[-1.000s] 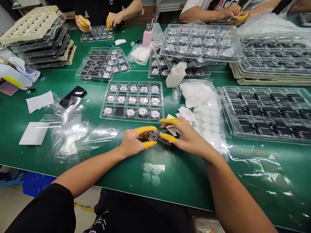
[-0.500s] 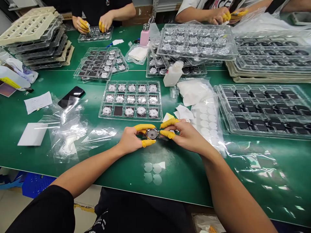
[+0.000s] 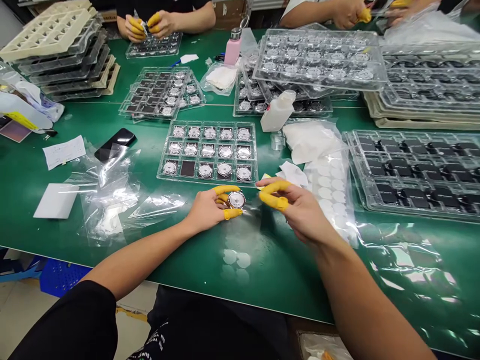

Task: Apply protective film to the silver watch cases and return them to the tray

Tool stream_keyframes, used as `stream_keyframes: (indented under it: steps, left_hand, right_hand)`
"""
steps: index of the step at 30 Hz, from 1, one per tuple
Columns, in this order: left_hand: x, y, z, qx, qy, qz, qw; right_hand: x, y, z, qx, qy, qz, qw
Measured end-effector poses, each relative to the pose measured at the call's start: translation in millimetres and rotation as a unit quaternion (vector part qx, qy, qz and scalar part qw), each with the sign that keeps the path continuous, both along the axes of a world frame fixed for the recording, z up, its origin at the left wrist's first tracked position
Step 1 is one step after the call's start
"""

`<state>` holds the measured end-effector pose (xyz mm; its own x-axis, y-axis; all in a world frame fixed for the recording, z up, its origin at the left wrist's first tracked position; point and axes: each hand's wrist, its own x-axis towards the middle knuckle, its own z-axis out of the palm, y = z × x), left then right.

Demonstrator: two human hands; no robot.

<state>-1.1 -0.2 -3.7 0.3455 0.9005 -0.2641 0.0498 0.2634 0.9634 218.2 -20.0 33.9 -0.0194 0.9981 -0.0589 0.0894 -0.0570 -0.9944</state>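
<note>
Stacked moulded trays (image 3: 56,47), cream and clear plastic, rise at the far left of a green matte worktop (image 3: 270,280). Nearer lie a plain white card (image 3: 56,200), a black glossy phone (image 3: 114,144) and a heap of crumpled clear bags (image 3: 108,195), creased and shining. At centre sits a clear blister tray (image 3: 165,172) of square pockets (three rows, nearly all filled with round silvery watch cases). Just in front of it, the left hand (image 3: 206,211) pinches one such round metal watch case (image 3: 236,200) between thumb and forefinger, both capped in yellow rubber finger cots, holding it just above the worktop. A few translucent round discs (image 3: 236,260) lie flat below it. The right hand (image 3: 302,212) hangs just beside the case and apart from it, fingers curled, capped thumb and forefinger nearly together; whether they nip anything thin cannot be told. Beyond it lie crumpled white wipes (image 3: 292,173), a sheet of round white stickers (image 3: 330,192) and a white squeeze bottle (image 3: 277,112). At right, a broad clear tray (image 3: 375,202) holds rows of dark blocky parts. Across the worktop, co-workers' hands (image 3: 150,25) wear the same yellow cots.
</note>
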Motion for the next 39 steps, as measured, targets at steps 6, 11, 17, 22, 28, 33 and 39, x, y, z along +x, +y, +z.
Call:
stream_keyframes:
  steps: [6,11,17,22,28,33,39]
  left_hand:
    - [-2,-1,-0.2,0.042,0.042,-0.040,0.997]
    - [-2,-2,0.1,0.053,0.059,-0.045,0.996]
    - [-2,-3,-4.3,0.056,0.062,-0.036,0.996]
    - [-1,-2,-3.9,0.042,0.052,-0.035,0.997]
    - [0,-3,-2.2,0.032,0.050,-0.030,0.998]
    - [-1,-3,-0.3,0.024,0.062,-0.032,0.997]
    - [0,-2,0.3,0.017,0.055,-0.028,0.998]
  right_hand:
    - [-29,-4,-8.4,-0.149,0.002,-0.004,0.989]
    - [-34,-5,-8.3,-0.171,0.008,-0.026,0.985]
    - [-39,-9,-9.0,-0.168,-0.008,-0.045,0.985]
    - [-42,-11,-11.3,-0.160,-0.017,-0.054,0.985]
    - [-44,-9,-11.9,-0.144,-0.037,-0.058,0.987]
    - [-43,-9,-13.2,-0.131,-0.037,-0.061,0.989]
    - [-42,-10,-13.4,-0.117,-0.053,-0.052,0.990]
